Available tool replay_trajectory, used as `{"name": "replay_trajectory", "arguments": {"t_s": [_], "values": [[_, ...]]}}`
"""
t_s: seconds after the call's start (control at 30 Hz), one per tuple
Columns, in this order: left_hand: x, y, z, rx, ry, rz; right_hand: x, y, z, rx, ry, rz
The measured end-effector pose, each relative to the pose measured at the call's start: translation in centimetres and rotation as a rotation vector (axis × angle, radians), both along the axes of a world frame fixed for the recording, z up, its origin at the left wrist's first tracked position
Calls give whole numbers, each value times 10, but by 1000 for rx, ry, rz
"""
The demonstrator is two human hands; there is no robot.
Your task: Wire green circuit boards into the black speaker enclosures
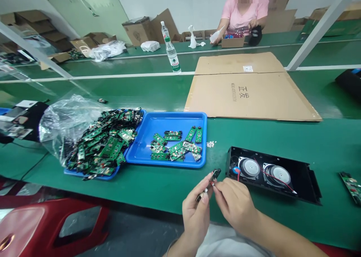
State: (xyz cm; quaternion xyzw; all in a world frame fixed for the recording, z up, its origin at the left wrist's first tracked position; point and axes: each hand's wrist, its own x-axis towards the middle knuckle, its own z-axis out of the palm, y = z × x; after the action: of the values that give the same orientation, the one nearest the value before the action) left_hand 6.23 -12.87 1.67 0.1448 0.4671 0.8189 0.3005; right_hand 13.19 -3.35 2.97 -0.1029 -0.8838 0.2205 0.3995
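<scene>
Above the near edge of the green tabletop (158, 187), our left hand (195, 213) grasps a small circuit board (210, 185) just left of the black speaker housing (303, 178); our right hand (235, 201) meets the board, but we cannot tell whether it pinches anything.

Green table (158, 187) here, bright blue tray (166, 121) mid-scene, green boards (177, 148) inside! Held board (208, 187), dark with a red fleck; black box (306, 180) right, pale-grey speakers (251, 168); brown cardboard (214, 93) beyond, dark-lettered; red stool (22, 225) near left; pink shirt (241, 14) far right!
</scene>
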Motion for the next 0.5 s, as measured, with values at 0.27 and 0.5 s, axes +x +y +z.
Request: {"name": "replay_trajectory", "arguments": {"t_s": [0.27, 0.5], "values": [[-24, -10, 1, -166, -29, -115, 2, 7, -7, 176, -75, 6], [-37, -20, 3, -370, -186, -376, 10, 20, 6, 209, -150, 152]]}}
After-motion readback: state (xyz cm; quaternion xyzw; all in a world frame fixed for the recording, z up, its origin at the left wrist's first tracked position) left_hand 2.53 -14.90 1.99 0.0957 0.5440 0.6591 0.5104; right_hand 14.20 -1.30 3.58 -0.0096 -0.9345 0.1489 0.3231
